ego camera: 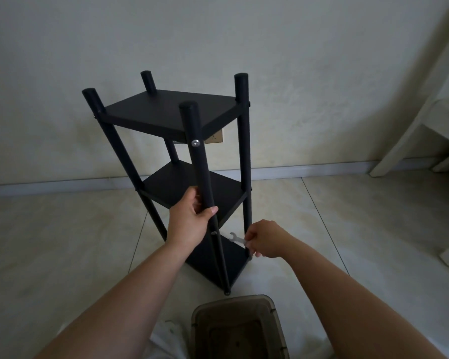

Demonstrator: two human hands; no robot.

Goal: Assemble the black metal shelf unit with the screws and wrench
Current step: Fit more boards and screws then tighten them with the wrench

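Observation:
The black metal shelf unit (171,112) stands upright on the tiled floor, with three boards and four round posts. A silver screw head (195,143) shows on the near post just under the top board. My left hand (189,218) grips that near post at the height of the middle board. My right hand (263,239) holds a small silver wrench (236,238) low down, between the near post and the right post, just above the bottom board. A smaller screw (214,232) sits on the near post close to the wrench's open jaw.
A brown translucent plastic box (240,330) lies on the floor right in front of me, with a white plastic bag (166,340) beside it. White furniture legs (405,141) stand at the right. A wall with a socket (214,137) is behind the shelf.

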